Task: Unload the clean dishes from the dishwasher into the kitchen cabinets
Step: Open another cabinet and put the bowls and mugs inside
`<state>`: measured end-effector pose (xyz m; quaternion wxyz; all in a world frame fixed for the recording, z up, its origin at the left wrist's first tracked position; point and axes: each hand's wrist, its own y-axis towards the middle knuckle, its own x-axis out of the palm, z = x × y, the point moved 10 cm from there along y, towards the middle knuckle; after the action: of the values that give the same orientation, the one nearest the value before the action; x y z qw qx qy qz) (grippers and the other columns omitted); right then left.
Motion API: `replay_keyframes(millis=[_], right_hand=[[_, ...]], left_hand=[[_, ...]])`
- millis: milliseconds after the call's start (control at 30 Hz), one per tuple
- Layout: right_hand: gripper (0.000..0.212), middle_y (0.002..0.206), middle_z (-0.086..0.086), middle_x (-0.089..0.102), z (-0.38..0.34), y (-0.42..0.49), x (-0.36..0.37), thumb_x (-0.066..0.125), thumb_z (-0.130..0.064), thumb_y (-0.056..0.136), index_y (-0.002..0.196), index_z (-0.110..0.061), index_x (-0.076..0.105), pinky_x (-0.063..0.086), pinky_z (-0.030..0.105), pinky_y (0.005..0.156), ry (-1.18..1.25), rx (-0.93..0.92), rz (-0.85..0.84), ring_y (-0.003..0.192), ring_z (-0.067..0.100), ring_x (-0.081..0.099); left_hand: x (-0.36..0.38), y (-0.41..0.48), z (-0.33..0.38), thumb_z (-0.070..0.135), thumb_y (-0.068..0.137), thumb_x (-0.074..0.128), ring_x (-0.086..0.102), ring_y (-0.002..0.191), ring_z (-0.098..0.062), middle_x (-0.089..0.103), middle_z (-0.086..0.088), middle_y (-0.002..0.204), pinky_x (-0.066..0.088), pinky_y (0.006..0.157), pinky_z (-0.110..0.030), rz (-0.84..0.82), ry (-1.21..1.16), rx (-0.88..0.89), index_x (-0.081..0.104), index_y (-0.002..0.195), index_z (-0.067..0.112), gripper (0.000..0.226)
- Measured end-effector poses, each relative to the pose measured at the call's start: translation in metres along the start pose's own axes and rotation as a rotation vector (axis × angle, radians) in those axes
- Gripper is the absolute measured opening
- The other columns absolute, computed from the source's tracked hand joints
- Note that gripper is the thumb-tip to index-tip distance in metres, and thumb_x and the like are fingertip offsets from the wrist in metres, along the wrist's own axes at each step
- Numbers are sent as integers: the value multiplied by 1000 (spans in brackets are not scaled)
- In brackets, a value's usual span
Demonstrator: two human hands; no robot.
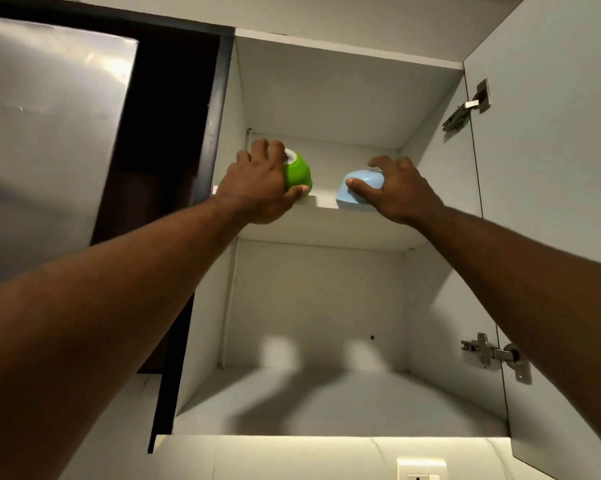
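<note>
I look up into an open white wall cabinet. A green bowl [298, 174] sits upside down at the left of the upper shelf [321, 202], a white sticker on its base. My left hand [261, 183] grips it, fingers over the top and thumb under its front edge. A light blue bowl [356, 188], also upside down, rests on the same shelf to the right. My right hand [392, 190] holds it, thumb across its front and fingers curled over the top. A gap of bare shelf separates the two bowls.
The cabinet door [548, 216] stands open at the right, with two metal hinges. The lower shelf [327, 403] carries only the shadows of my arms. A steel range hood [46, 133] in a dark frame stands to the left. A wall socket [420, 471] shows below.
</note>
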<state>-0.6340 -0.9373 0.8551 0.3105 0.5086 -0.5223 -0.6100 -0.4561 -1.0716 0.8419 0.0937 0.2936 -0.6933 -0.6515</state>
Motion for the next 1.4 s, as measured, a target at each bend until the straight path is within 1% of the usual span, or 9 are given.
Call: replay_keyframes(millis=[133, 233, 600, 800, 967, 1100, 1200, 1300, 1400], right_hand=[[64, 111, 9, 57, 5, 14, 10, 55, -72, 80, 112, -17, 48, 41, 33, 74, 38, 60, -7, 97, 27, 55], [60, 103, 6, 56, 7, 22, 14, 55, -75, 78, 99, -20, 47, 37, 32, 71, 40, 88, -9, 92, 25, 52], [59, 96, 8, 59, 6, 45, 35, 51, -69, 86, 90, -11, 58, 37, 31, 71, -19, 55, -129, 90, 25, 52], [56, 97, 6, 61, 11, 49, 55, 54, -65, 86, 92, -10, 62, 38, 29, 72, -21, 59, -190, 91, 23, 54], [50, 88, 6, 63, 17, 51, 70, 53, -62, 87, 74, -15, 63, 39, 28, 67, -32, 70, -243, 86, 23, 58], [50, 97, 7, 61, 13, 52, 75, 50, -60, 87, 90, -14, 69, 40, 28, 71, -63, 63, -335, 91, 24, 57], [37, 104, 2, 58, 8, 46, 77, 42, -45, 89, 116, -41, 67, 42, 28, 73, -104, 29, -444, 85, 17, 55], [45, 121, 2, 56, 2, 39, 77, 37, -25, 94, 127, -49, 56, 42, 28, 87, -192, -18, -509, 101, 21, 54], [49, 145, 2, 47, 1, 38, 76, 36, -23, 96, 137, -48, 48, 37, 32, 105, -267, -39, -515, 123, 23, 49]], left_hand=[[13, 13, -21, 62, 90, 52, 45, 120, -43, 33, -19, 142, 45, 94, -51, -96, -45, -114, 30, 140, 15, 72], [25, 19, -31, 65, 90, 48, 49, 116, -43, 38, -22, 139, 46, 95, -52, -182, -34, -139, 31, 141, 14, 74], [49, 38, -37, 60, 96, 41, 50, 100, -29, 52, -21, 125, 42, 86, -39, -325, -105, -218, 40, 138, 8, 67], [63, 45, -34, 53, 99, 41, 46, 101, -26, 52, -20, 130, 38, 88, -36, -375, -135, -221, 44, 136, 5, 60], [80, 50, -38, 52, 100, 41, 46, 103, -25, 51, -20, 134, 35, 85, -34, -404, -149, -234, 43, 137, 4, 60], [90, 55, -43, 44, 103, 37, 45, 126, -35, 44, -23, 143, 36, 95, -36, -411, -160, -257, 37, 142, 2, 57], [100, 59, -48, 36, 104, 36, 42, 129, -37, 40, -22, 146, 35, 103, -42, -454, -192, -291, 33, 145, 1, 54], [104, 63, -50, 34, 103, 42, 44, 128, -39, 44, -20, 140, 39, 97, -43, -495, -202, -308, 35, 141, 0, 51], [100, 68, -61, 44, 98, 51, 46, 125, -37, 44, -19, 140, 39, 101, -45, -459, -180, -355, 31, 143, 5, 63]])
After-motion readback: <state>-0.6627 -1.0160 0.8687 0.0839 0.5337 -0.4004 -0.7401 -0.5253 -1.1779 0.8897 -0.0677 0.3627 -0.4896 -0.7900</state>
